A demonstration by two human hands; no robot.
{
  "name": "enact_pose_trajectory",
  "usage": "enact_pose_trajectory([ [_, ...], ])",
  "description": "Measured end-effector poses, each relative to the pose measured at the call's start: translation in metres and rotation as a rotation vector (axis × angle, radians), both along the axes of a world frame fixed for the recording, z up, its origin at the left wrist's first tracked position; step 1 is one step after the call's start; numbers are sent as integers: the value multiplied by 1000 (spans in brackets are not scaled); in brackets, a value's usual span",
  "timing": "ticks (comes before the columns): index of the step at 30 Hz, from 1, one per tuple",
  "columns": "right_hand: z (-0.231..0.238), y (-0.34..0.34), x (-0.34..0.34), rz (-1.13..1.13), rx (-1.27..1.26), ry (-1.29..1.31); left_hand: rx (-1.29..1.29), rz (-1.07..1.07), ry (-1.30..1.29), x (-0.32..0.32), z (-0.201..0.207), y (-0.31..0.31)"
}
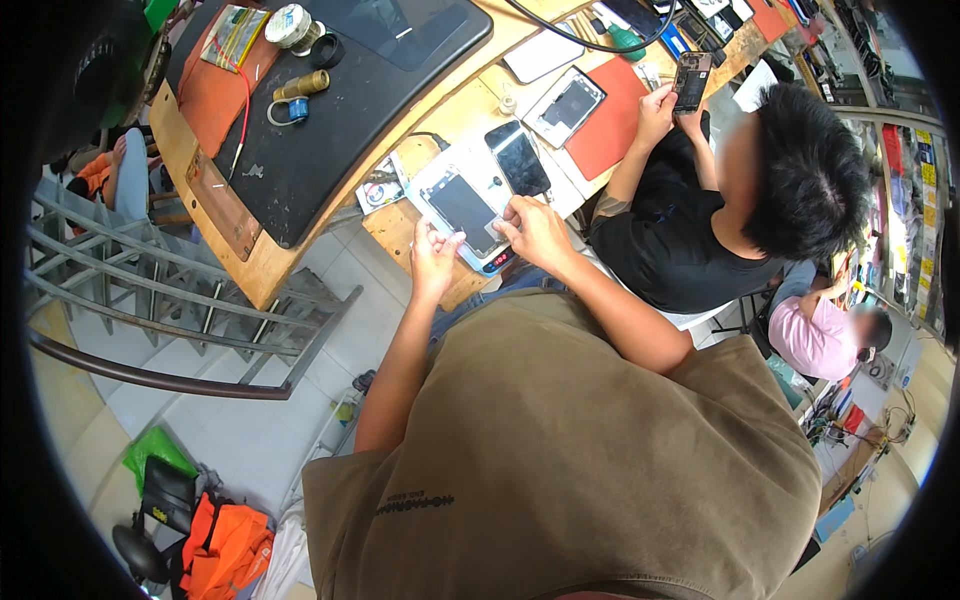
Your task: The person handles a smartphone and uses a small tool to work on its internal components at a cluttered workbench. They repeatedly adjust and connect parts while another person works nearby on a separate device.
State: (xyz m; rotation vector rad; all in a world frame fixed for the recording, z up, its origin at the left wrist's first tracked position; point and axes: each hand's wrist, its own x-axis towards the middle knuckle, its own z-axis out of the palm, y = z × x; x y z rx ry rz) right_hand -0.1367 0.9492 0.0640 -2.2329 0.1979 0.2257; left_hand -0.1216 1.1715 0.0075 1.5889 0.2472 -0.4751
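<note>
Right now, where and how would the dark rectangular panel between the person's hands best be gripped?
Take the dark panel probably by its two long edges, near the end closest to the person, one hand from each side. It lies flat on the white-and-blue device, so its face offers little to pinch; the left hand and right hand are beside that end.

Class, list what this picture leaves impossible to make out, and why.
Head view: what the right hand may be pinching; the hand itself covers it.
Head view: whether the left hand holds something tiny; too small to tell.
Head view: the far edge of the black mat; the upper picture edge cuts it off.
</note>
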Motion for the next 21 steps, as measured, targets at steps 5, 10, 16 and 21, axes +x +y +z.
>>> enact_pose_trajectory([
  [5,-9,-5,2,13,51,56,11,-20,19,2,-4,3],
  [10,-18,-11,3,-72,236,218,10,-46,63,4,9,2],
  [16,-31,-12,0,-125,291,202,813,-331,-658,6,57,-17],
  [21,-44,-20,-1,-73,304,202,933,-763,-739,22,58,-40],
])
